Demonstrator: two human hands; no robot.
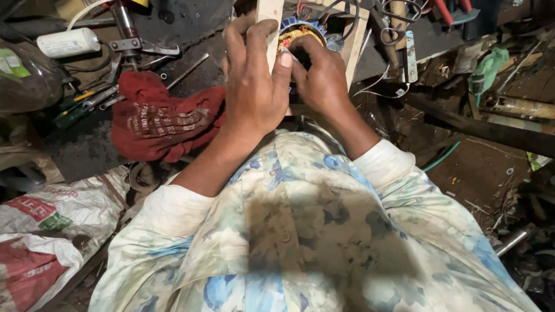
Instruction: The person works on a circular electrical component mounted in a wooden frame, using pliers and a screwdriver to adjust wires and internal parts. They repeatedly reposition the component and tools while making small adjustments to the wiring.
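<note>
My left hand [254, 86] is wrapped around an upright pale wooden strip [269, 13], thumb pressed against it. Close beside it, my right hand [322, 78] grips a round motor winding [293, 34] with copper coils and a blue rim, which sits between two wooden strips. The hands touch each other. Most of the winding is hidden behind my fingers. My arms come out of rolled floral sleeves.
A crumpled red cloth [159, 118] lies left of my hands. Pliers [130, 43], a white tube [68, 41] and green-handled tools [78, 107] are scattered at the upper left. Printed sacks [52, 231] lie at lower left. Metal bars [491, 130], wires and scrap crowd the right.
</note>
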